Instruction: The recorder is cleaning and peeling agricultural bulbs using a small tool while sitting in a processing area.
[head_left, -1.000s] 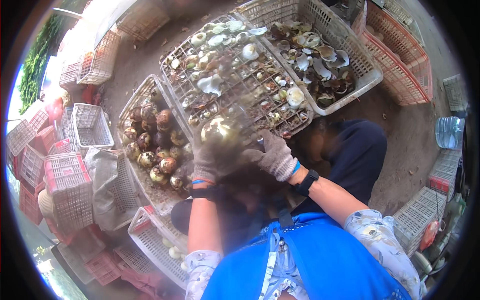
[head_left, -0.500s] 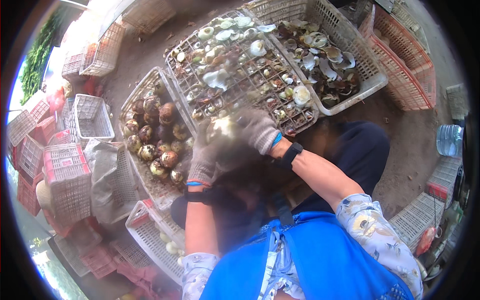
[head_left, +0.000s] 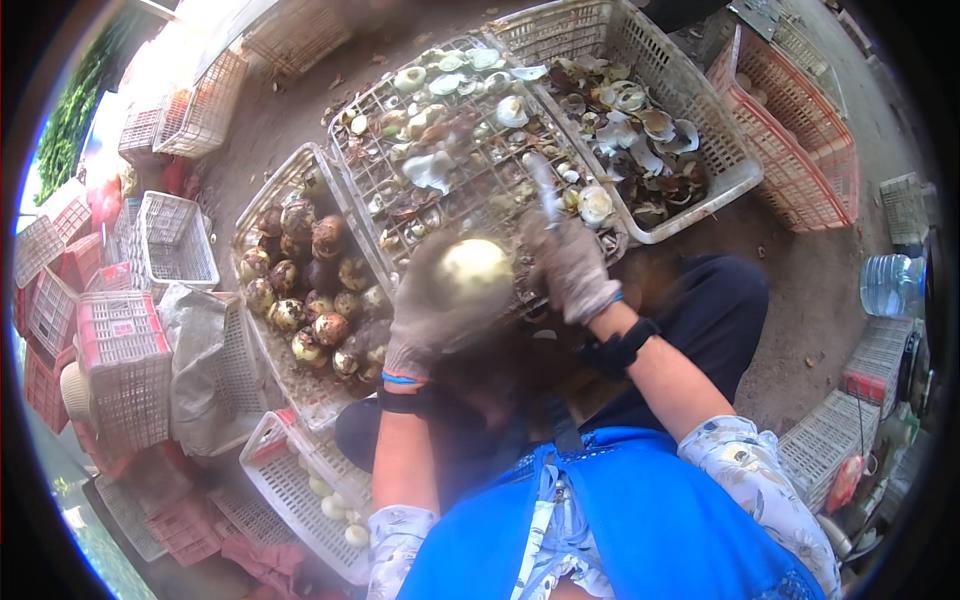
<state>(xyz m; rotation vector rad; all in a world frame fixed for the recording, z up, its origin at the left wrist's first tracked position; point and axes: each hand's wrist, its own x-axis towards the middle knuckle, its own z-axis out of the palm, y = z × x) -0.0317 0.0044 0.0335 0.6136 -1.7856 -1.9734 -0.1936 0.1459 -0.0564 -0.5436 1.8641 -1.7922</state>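
The gloved left hand is cupping a pale round nut, seemingly hard, light and slick, best held around its girth, while the right hand, at three o'clock, is gripping a blurred knife over the crate.

Both my hands in dirty grey-brown knitted work gloves: left hand, right hand. Left glove cuff has a thin blue trim, black band just below it at the wrist. Right glove cuff also shows a blue edge; black wristband or watch with a broad strap beneath it. Forearms bare. Pushed-up sleeves of pale floral fabric, white with blue-grey print, bunched at both elbows. Bright blue apron over chest, dark strap running up its middle. Dark navy trousers.
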